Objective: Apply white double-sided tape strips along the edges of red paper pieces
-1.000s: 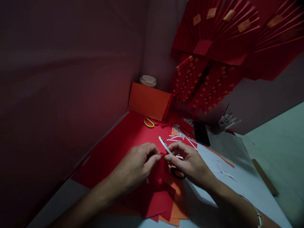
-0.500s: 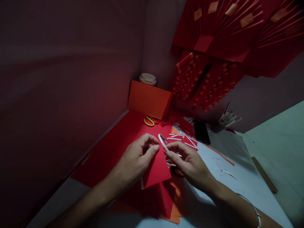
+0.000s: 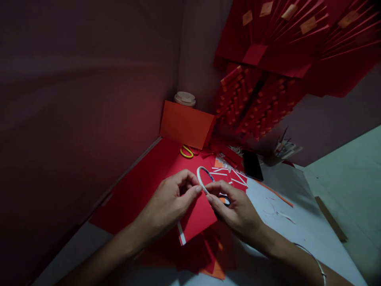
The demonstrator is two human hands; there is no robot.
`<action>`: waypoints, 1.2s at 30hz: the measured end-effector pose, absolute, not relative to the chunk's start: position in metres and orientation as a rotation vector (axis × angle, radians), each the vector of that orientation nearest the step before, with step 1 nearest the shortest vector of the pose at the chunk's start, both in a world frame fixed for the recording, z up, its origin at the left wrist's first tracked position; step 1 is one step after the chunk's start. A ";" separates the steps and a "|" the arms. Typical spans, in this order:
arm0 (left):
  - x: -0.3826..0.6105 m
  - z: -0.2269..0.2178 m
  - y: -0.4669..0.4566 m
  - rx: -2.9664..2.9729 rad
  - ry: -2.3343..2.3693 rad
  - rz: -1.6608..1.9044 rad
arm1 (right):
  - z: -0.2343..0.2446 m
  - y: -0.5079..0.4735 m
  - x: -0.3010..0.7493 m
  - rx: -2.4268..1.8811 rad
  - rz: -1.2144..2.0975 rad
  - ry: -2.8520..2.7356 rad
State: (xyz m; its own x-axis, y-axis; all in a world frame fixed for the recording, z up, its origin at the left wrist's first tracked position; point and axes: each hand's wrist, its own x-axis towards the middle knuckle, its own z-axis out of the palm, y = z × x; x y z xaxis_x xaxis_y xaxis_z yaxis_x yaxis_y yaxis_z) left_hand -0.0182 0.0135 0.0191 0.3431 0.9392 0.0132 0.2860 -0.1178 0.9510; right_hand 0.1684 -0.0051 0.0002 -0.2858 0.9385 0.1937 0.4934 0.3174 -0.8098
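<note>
Over the table, my left hand (image 3: 175, 200) is closed, thumb against fingers, on a red paper piece (image 3: 199, 220). A white strip runs along the paper's lower left edge. My right hand (image 3: 236, 208) pinches a thin roll of white tape (image 3: 200, 176) by its lower rim, close beside the left fingertips. Whether the left fingers also grip the tape's end I cannot tell. Black-handled scissors (image 3: 225, 200) lie partly hidden behind the right hand. Beneath both hands are more red and orange sheets (image 3: 218, 270).
Yellow-handled scissors (image 3: 186, 151) lie by a folded orange card (image 3: 187, 125), with a lidded cup (image 3: 185, 98) behind. Red pieces with white strips (image 3: 238, 178), a phone (image 3: 253, 165) and a pen holder (image 3: 276, 155) stand to the right. Red paper decorations (image 3: 262, 99) hang above.
My hands have come closer together, and the tape roll has turned to show more of its ring. The red paper has tilted, showing more of the white strip on its edge.
</note>
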 end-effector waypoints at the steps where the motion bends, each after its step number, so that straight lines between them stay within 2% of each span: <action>1: -0.018 0.019 0.013 1.639 1.124 0.815 | 0.000 -0.005 0.168 -1.264 0.826 -1.912; 7: -0.022 0.024 0.011 1.708 1.124 0.752 | -0.007 0.001 0.172 -1.262 0.930 -1.819; 18: -0.029 0.029 0.015 1.616 1.100 0.914 | 0.000 0.010 0.180 -1.127 1.544 -1.540; 30: -0.030 0.026 0.020 1.636 1.338 1.131 | 0.013 -0.001 0.175 -1.295 1.337 -1.483; 36: -0.025 0.025 0.016 1.678 1.263 1.086 | 0.010 -0.005 0.166 -1.270 1.298 -1.537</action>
State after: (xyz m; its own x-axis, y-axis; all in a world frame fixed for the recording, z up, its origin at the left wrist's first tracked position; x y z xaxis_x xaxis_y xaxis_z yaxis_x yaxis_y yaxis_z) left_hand -0.0252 0.0159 0.0250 0.1500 0.9714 0.1839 0.3272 -0.2243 0.9179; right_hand 0.1664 -0.0051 0.0104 -0.2323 0.9711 -0.0553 0.2172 -0.0036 -0.9761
